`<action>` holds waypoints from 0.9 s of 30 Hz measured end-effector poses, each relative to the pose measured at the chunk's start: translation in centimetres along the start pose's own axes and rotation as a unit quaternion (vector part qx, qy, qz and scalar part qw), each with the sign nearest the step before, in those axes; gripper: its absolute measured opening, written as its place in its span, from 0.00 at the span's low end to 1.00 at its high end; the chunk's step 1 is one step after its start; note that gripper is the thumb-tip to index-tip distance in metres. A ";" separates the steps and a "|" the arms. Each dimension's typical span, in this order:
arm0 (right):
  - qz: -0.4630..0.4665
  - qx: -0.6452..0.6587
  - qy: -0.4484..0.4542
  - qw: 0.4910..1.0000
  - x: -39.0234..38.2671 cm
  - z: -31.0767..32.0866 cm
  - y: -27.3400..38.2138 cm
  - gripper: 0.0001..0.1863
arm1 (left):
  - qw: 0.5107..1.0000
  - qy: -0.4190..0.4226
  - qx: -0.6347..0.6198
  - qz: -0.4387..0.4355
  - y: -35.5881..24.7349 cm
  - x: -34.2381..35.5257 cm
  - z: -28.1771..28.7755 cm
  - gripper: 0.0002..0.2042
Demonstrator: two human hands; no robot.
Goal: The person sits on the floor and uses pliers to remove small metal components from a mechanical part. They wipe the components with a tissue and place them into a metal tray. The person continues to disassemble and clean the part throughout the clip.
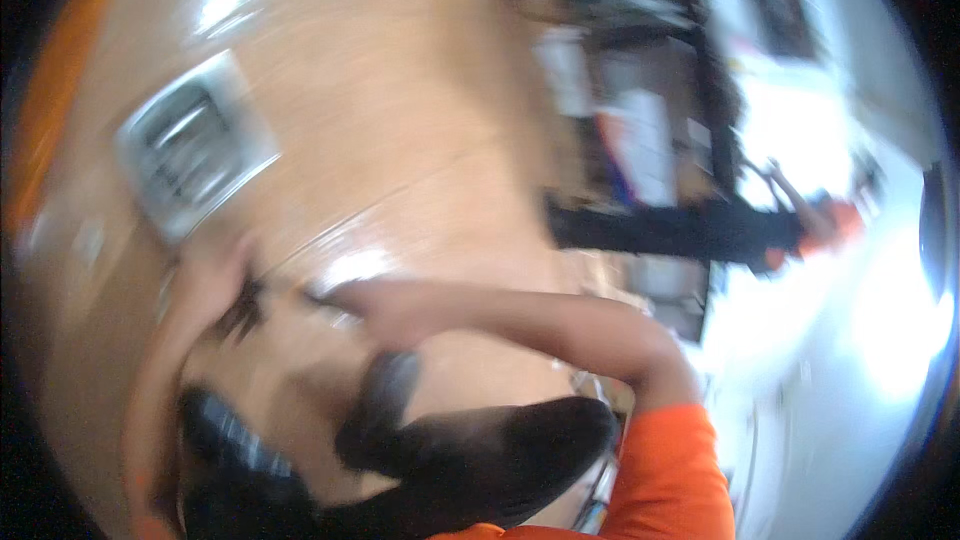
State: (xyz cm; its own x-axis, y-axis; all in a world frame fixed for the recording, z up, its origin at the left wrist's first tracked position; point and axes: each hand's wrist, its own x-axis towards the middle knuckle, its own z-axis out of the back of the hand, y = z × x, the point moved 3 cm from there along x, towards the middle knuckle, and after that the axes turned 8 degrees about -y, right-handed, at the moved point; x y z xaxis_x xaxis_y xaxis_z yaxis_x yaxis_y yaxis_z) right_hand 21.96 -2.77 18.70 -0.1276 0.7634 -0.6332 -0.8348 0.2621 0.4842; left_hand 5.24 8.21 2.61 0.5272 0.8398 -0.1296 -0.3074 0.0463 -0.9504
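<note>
Motion blurs the view. My left hand [215, 280] is low over the tan floor [360, 120], closed around or against a dark, blurred thing [243, 312] that I cannot make out. My right hand [385, 315] is closed on a thin, dark item [330, 296] pointing left toward my other hand; its kind is unclear. Just beyond my left hand lies a square silver metal object [195, 145] with a darker middle. My legs [450, 440] in dark trousers and dark shoes are beneath my arms.
A person [680, 230] in an orange top and black trousers stands to the right. Behind them is a dark, cluttered unit [640, 130] with pale items, beside bright white surfaces [860, 320]. An orange strip [55, 90] runs along the far left.
</note>
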 end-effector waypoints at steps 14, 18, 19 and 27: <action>-0.260 0.488 0.099 0.828 -5.0 -7.5 2.5 0.34 | 0.993 0.035 0.012 0.113 6.9 -5.2 4.6 0.21; -0.295 0.637 0.120 0.702 -8.7 -8.9 2.8 0.29 | 0.966 0.044 -0.149 0.204 4.5 -5.7 5.0 0.19; -0.279 0.666 0.113 0.682 -9.3 -9.9 2.4 0.28 | 0.960 0.055 -0.175 0.214 5.6 -5.6 4.8 0.19; -0.075 0.620 0.039 0.780 -9.7 -11.0 1.3 0.16 | 0.811 0.030 -0.461 0.359 9.5 -8.8 1.1 0.21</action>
State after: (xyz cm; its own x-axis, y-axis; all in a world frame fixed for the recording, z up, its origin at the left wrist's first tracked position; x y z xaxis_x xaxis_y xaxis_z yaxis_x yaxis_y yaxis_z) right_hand 16.21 -16.36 18.82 -0.1514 0.6429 -0.7509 0.3109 0.7521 0.5812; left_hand -3.21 1.89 -4.96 0.5211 0.4422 -0.7300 0.1562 -0.8903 -0.4277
